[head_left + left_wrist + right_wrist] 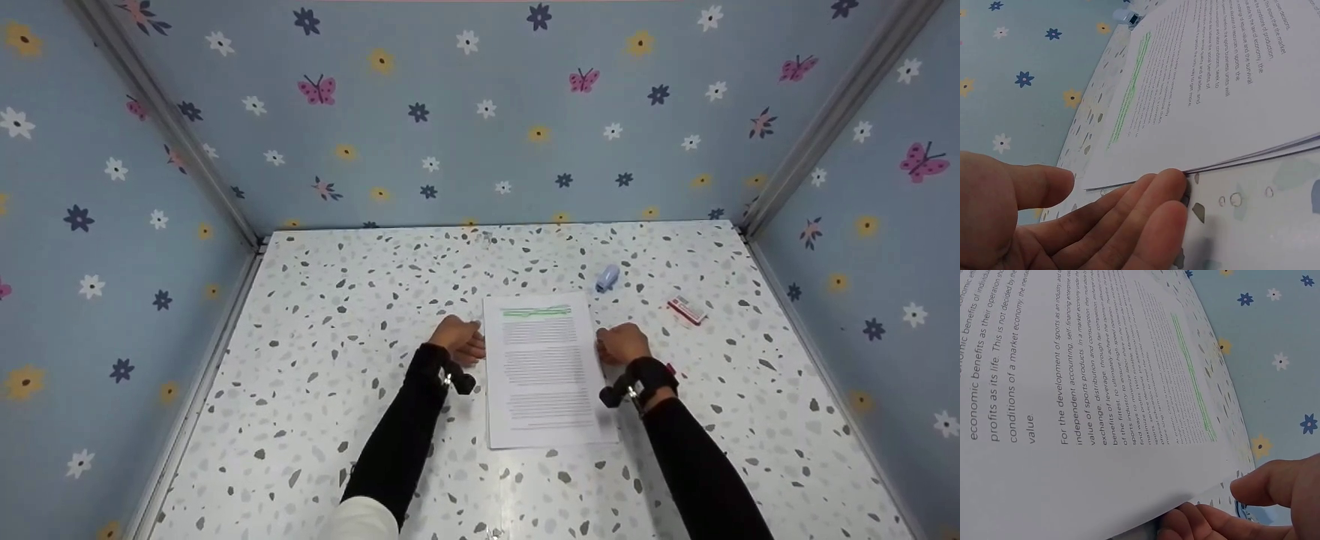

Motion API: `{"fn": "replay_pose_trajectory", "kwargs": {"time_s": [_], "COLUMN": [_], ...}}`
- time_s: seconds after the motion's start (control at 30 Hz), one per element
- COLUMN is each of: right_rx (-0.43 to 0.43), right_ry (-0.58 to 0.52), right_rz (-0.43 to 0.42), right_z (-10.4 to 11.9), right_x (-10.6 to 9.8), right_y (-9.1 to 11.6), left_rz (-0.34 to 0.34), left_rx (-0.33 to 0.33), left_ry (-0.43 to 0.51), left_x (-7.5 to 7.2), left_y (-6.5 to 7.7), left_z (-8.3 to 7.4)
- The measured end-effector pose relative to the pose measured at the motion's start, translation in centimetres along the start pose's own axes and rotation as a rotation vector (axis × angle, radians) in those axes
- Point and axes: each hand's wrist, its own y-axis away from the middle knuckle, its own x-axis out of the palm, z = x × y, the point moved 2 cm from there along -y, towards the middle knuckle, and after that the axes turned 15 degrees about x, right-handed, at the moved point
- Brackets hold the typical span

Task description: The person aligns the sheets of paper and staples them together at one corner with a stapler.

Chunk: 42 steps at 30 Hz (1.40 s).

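Note:
A stack of printed paper sheets (551,375) lies between the two hands, with green highlighting across its top lines. My left hand (459,341) is at the stack's left edge. In the left wrist view its fingers (1168,188) reach the paper edge, and the thumb stands apart from them. At the right edge is my right hand (624,345). The right wrist view shows its bent fingers (1188,523) right at the sheet's edge, partly hidden by the paper. Its thumb (1258,486) is held away from the paper.
Beyond the stack's top right corner lies a small light-blue rounded item (608,277). A small red-and-white block (686,310) lies farther right. The speckled white table (337,300) is bounded by blue flowered panels (450,112) at the back and sides.

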Motion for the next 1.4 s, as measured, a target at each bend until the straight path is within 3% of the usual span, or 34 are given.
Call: {"fn": "replay_pose_trajectory", "kwargs": {"time_s": [0.3,0.6,0.73,1.03,1.17,1.33,1.4], "right_rx": [-0.011,-0.126,-0.139,-0.178,-0.171,-0.149,-0.131], "right_ry": [0.003,0.032,0.017,0.007,-0.031,-0.196,-0.283], "right_rz": [0.031,0.030,0.061,0.036,0.060,0.163,0.211], "right_z": [0.0,-0.4,-0.5,-0.8,-1.0,-0.9,-0.9], "right_x": [0.5,0.9,1.2,1.4,1.6,1.6,1.6], "right_y": [-0.6,-0.5,-0.3,-0.8,-0.8,-0.1,0.2], "left_rz": [0.018,-0.010,-0.023,-0.061,-0.082,-0.179,-0.200], "left_rx": [-0.004,0.011,0.009,-0.001,0.061,0.268,0.322], "left_ry": [-0.016,-0.038,-0.037,-0.023,-0.080,-0.274,-0.284], "left_x": [0.1,0.5,0.7,1.0,1.1,1.0,1.0], "left_y": [-0.1,-0.1,-0.4,-1.0,-0.9,-0.5,-0.5], "left_z": [-0.1,-0.3,0.1,0.2,0.4,0.4,0.5]}}
